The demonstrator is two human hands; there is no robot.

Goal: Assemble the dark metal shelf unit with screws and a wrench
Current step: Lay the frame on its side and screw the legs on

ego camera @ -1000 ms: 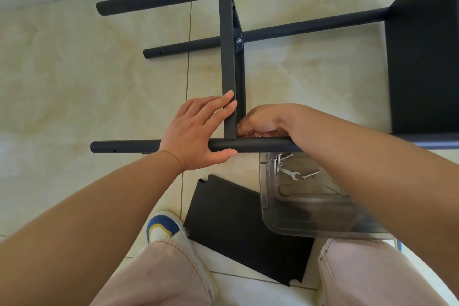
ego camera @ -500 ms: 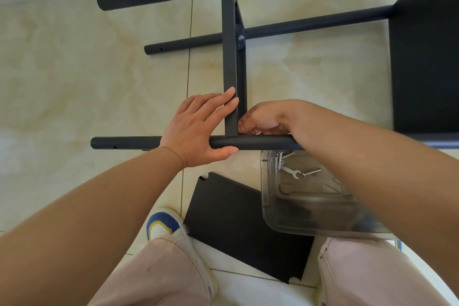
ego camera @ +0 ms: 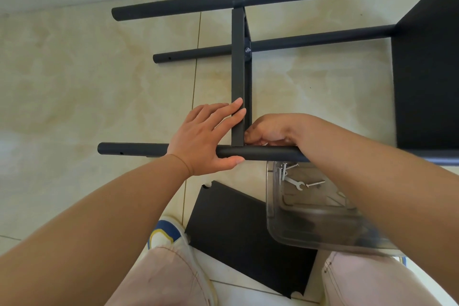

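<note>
Beige tiled floor [ego camera: 74, 87] under shelf frame [ego camera: 237, 77], loose dark panel [ego camera: 236, 226], clear tray [ego camera: 310, 231].

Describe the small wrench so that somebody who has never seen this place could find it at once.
Look at the clear plastic box on the floor, just below the nearest dark tube of the shelf frame and beside the right forearm. The wrench lies flat in it, near the far end. It is a short, flat, silver piece with an open forked end, while the screws around it are thin pins with round heads.

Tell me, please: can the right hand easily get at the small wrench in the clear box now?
Probably yes. The wrench lies uncovered in the open clear box, just below the right hand, though that hand is busy at the joint.
</note>
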